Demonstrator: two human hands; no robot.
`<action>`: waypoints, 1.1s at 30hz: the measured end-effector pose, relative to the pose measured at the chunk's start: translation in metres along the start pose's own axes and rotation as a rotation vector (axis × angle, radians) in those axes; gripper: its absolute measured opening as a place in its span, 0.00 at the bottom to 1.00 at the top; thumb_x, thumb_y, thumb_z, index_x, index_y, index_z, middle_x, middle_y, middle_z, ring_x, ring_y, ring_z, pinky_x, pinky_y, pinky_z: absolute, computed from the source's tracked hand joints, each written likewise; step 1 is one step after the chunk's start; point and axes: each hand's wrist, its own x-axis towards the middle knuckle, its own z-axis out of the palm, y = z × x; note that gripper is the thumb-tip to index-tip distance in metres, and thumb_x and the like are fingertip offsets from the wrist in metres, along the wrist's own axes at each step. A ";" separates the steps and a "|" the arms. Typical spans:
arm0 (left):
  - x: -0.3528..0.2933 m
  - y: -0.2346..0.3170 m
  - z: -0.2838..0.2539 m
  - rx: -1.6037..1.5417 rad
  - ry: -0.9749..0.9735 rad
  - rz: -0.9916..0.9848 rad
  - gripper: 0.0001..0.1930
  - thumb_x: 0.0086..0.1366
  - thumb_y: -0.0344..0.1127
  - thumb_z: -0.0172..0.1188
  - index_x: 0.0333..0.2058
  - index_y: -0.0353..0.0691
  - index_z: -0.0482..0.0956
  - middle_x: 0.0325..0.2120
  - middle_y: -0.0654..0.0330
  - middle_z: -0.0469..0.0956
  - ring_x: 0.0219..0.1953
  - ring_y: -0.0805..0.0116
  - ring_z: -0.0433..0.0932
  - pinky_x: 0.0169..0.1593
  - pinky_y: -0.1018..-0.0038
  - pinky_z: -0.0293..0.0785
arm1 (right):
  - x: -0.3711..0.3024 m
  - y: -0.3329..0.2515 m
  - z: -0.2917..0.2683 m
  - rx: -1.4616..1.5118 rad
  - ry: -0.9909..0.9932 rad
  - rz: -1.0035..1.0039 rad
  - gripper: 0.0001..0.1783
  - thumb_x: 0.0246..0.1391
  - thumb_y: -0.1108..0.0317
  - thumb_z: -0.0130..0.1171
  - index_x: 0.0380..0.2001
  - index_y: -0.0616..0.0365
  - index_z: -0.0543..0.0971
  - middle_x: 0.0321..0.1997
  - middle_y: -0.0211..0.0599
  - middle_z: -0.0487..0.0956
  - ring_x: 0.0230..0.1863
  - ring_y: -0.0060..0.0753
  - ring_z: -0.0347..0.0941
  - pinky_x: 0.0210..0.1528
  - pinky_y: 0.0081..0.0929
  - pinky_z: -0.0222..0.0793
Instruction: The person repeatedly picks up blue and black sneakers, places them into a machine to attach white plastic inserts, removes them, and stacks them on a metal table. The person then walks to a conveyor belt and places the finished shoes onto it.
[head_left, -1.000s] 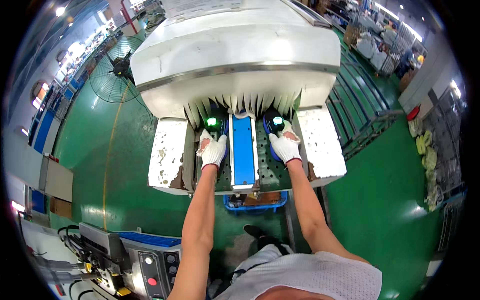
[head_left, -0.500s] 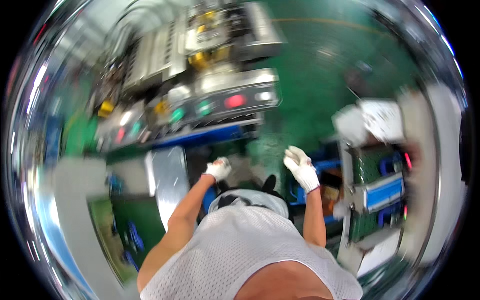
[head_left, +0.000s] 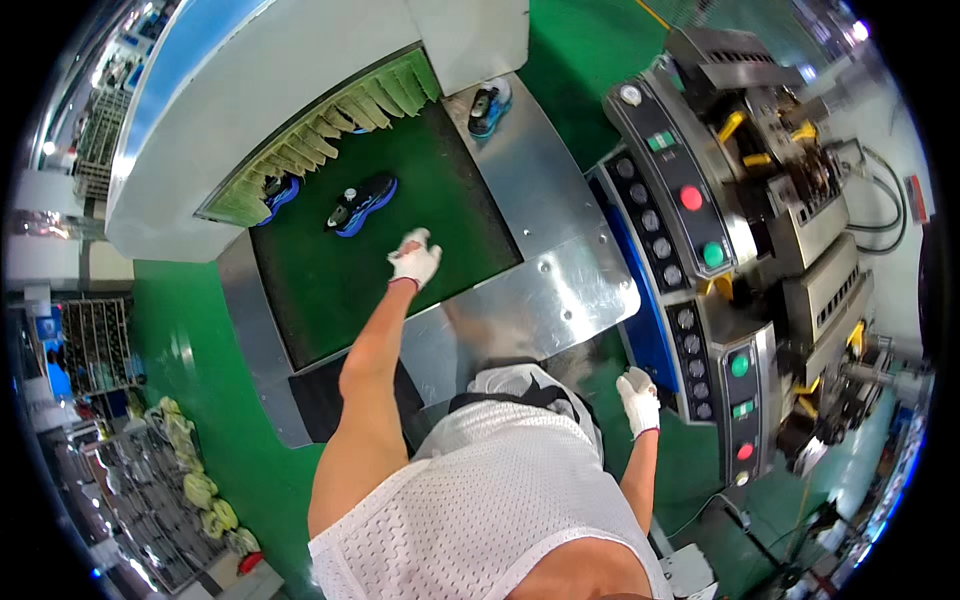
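Note:
My left hand point(head_left: 414, 258), in a white glove, reaches over the green conveyor belt point(head_left: 455, 215) with its fingers apart and nothing in them. Just beyond it, to the left, a black-and-blue sneaker point(head_left: 362, 204) lies on the belt, apart from the hand. A second sneaker point(head_left: 279, 199) sits partly under the strip curtain point(head_left: 330, 135). On the metal ledge at the belt's far right stands another black-and-blue shoe point(head_left: 489, 108). My right hand point(head_left: 639, 401), also gloved, hangs low at my right side near the machine's blue edge, its fingers loosely extended and empty.
The pale housing point(head_left: 330, 60) of a tunnel-like machine arches over the belt. A metal table edge point(head_left: 540, 290) lies before me. At right stands a machine with gauges and coloured buttons point(head_left: 690, 198). Racks point(head_left: 100, 345) line the left side.
The view has swung from the button machine to the belt with the shoes. My left arm now stretches forward over the belt; my right hand is lower at my side.

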 end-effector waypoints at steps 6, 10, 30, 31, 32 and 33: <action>0.120 -0.073 -0.115 0.211 0.358 -0.048 0.31 0.56 0.45 0.66 0.58 0.40 0.72 0.55 0.46 0.73 0.61 0.44 0.69 0.63 0.51 0.65 | 0.045 -0.044 0.025 -0.089 -0.135 0.032 0.30 0.58 0.70 0.64 0.62 0.68 0.68 0.63 0.56 0.74 0.64 0.45 0.72 0.62 0.35 0.71; 0.146 -0.115 -0.100 0.385 -0.113 -0.221 0.33 0.49 0.48 0.71 0.54 0.47 0.73 0.52 0.48 0.75 0.58 0.46 0.73 0.56 0.49 0.71 | 0.047 -0.081 0.045 -0.235 -0.200 0.104 0.32 0.57 0.68 0.64 0.62 0.68 0.68 0.62 0.57 0.75 0.64 0.45 0.73 0.62 0.34 0.71; -0.100 0.205 -0.100 -1.169 -0.578 0.053 0.31 0.55 0.26 0.63 0.59 0.23 0.68 0.48 0.50 0.78 0.47 0.66 0.77 0.54 0.70 0.72 | 0.040 -0.169 0.037 -0.206 -0.374 -0.114 0.43 0.63 0.31 0.44 0.55 0.63 0.78 0.58 0.59 0.77 0.59 0.54 0.75 0.62 0.44 0.69; -0.103 0.207 -0.092 -1.176 -0.529 0.123 0.31 0.53 0.23 0.58 0.59 0.27 0.69 0.49 0.51 0.78 0.48 0.69 0.76 0.55 0.71 0.70 | 0.040 -0.161 0.038 0.206 -0.599 0.002 0.45 0.62 0.29 0.46 0.58 0.63 0.76 0.59 0.56 0.77 0.57 0.51 0.76 0.59 0.44 0.72; -0.092 0.222 -0.092 -0.796 -0.523 0.517 0.31 0.55 0.28 0.61 0.59 0.29 0.69 0.51 0.50 0.78 0.50 0.67 0.76 0.57 0.68 0.70 | 0.034 -0.155 0.041 0.544 -0.792 -0.006 0.44 0.62 0.30 0.48 0.59 0.62 0.74 0.60 0.55 0.77 0.56 0.50 0.77 0.57 0.44 0.74; -0.082 0.237 -0.094 -0.465 -0.385 0.885 0.31 0.57 0.33 0.64 0.60 0.32 0.69 0.52 0.48 0.77 0.53 0.64 0.76 0.60 0.65 0.70 | 0.028 -0.151 0.044 0.869 -1.015 0.053 0.43 0.62 0.32 0.50 0.61 0.62 0.73 0.60 0.53 0.77 0.55 0.48 0.78 0.55 0.44 0.76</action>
